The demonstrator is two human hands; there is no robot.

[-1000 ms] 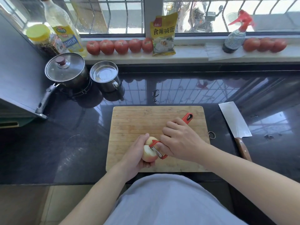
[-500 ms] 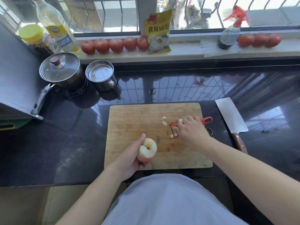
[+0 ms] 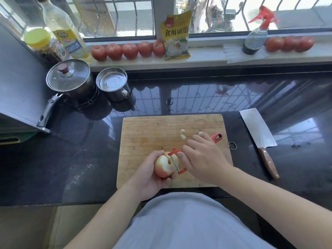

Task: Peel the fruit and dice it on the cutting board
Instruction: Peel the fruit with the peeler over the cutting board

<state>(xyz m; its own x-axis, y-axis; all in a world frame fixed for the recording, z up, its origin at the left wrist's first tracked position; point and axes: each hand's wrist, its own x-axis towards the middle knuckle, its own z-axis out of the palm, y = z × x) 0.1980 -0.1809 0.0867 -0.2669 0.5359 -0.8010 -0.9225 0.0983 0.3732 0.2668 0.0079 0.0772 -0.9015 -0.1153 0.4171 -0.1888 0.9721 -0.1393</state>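
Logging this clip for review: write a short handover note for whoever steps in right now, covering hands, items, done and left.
Left hand grips the fruit over the cutting board.
Right hand holds the red peeler, blade against the fruit.
Done: part peeled; a few peel scraps lie on the board.
Left: finish peeling, then dice with the cleaver, untouched right of the board.

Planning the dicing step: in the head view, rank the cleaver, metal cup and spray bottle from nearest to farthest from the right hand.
1. Cleaver: on the counter just right of the right hand.
2. Metal cup: back left, beside the lidded pot.
3. Spray bottle: on the windowsill, far back right.
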